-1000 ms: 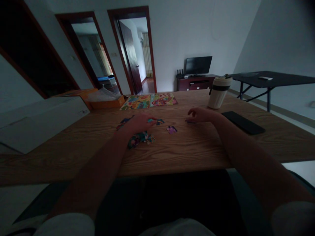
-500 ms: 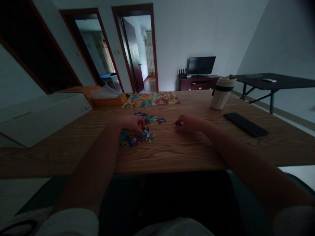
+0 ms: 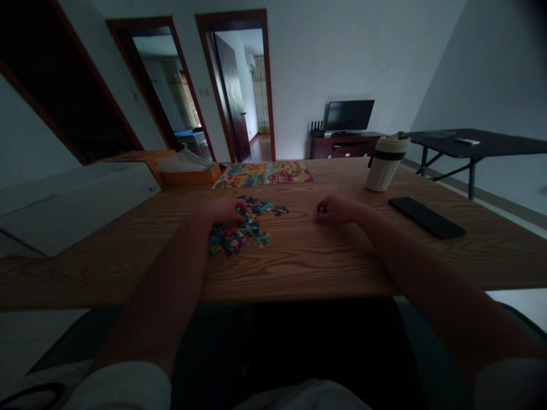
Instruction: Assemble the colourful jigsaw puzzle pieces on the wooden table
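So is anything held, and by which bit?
The right hand holds at least one puzzle piece; which part is too dark to tell. The left hand is at the puzzle pile, its hold unclear.

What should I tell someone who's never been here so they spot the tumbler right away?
Start at the wooden table and look past the right hand, toward the far right. There, just beyond a flat black slab, stands the tumbler. Unlike that low slab, it's tall and cream, with a black band near its top.
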`<state>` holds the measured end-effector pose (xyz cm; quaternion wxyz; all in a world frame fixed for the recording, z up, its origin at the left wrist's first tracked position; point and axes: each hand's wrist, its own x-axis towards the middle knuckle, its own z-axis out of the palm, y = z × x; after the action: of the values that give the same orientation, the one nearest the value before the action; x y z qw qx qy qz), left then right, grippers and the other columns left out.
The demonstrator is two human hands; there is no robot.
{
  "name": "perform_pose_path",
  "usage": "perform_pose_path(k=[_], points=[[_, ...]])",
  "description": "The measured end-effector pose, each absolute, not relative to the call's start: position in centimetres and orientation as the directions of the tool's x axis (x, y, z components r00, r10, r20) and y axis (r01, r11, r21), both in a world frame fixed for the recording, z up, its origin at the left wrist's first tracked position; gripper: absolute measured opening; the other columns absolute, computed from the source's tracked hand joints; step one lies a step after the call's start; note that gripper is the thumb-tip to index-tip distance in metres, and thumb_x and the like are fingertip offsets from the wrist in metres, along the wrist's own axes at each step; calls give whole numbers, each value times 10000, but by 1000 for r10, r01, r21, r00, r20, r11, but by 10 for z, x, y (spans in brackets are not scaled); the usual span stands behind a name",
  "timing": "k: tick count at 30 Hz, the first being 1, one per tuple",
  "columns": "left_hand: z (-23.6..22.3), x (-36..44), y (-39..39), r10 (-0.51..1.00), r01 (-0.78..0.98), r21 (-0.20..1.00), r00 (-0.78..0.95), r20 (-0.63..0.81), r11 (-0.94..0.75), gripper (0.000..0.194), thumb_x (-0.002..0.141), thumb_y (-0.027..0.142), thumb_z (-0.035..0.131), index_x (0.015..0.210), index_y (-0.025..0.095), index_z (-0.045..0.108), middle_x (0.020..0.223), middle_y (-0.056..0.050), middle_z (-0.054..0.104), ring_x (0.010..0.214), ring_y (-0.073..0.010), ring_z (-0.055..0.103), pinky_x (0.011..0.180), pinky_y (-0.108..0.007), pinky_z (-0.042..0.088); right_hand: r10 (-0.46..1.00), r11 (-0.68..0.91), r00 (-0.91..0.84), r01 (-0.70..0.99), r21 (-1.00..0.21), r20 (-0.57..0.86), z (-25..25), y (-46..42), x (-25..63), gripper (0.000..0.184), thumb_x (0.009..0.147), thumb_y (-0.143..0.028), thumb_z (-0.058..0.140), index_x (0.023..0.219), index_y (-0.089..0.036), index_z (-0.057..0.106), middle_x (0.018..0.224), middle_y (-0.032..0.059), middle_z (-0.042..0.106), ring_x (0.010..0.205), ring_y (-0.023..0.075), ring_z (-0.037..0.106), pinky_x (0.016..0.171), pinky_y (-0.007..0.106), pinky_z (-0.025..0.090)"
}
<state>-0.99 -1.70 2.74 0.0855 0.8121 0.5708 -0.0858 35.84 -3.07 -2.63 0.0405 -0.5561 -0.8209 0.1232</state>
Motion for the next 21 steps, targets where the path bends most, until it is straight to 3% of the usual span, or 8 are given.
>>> perform_pose_path(k=[2,5,10,12,16,18,21], points=[[30,-14,-17,925,952,23,302,-229,-305,425,782,400,668,1166,218,686,1069,-62,740,938,-219,669,754,-257,479,933,342,-358,911,-232,-31,-25,-33,354,449,874,-470,668,1205,-173,733,1205,157,719,1019,291,693,891,369,508],[36,-14,-25,903,958,27,279,-326,-286,474,726,522,732,1093,228,678,1008,-53,736,874,-229,663,665,-261,468,922,387,-384,895,-224,57,-24,-40,342,484,894,-434,664,1293,-160,689,1331,178,648,1119,311,662,973,390,489],[43,-1,-42,872,948,-5,292,-393,-319,569,584,649,794,912,214,629,878,-39,707,786,-234,635,604,-269,414,822,567,-519,784,-252,234,-22,-62,311,381,954,-414,599,1232,-182,715,1297,137,648,1066,264,671,988,372,482],[43,0,-43,881,949,-33,278,-383,-314,543,583,621,793,889,212,611,883,-36,698,794,-231,626,605,-270,401,754,656,-608,718,-233,250,-21,-76,293,345,968,-394,576,1203,-192,726,1253,126,666,1030,251,672,960,368,490],[44,-6,-39,914,967,-65,209,-348,-246,416,636,469,758,909,208,583,895,-31,686,773,-214,618,584,-265,378,482,876,-860,470,-112,167,-21,-98,249,273,984,-329,532,1048,-193,760,1037,106,717,975,239,662,911,357,492],[44,-10,-37,926,975,-59,184,-330,-215,367,662,416,728,918,206,569,883,-29,683,764,-209,621,580,-263,376,503,864,-840,488,-121,203,-21,-103,226,284,967,-347,557,1115,-194,745,1076,111,716,856,218,672,818,345,509],[43,-14,-34,935,974,-31,204,-291,-222,339,693,419,702,911,202,560,882,-35,678,778,-208,625,581,-261,377,531,847,-825,516,-125,193,-19,-102,199,291,971,-331,547,1107,-169,747,1078,133,732,850,223,682,789,332,500]])
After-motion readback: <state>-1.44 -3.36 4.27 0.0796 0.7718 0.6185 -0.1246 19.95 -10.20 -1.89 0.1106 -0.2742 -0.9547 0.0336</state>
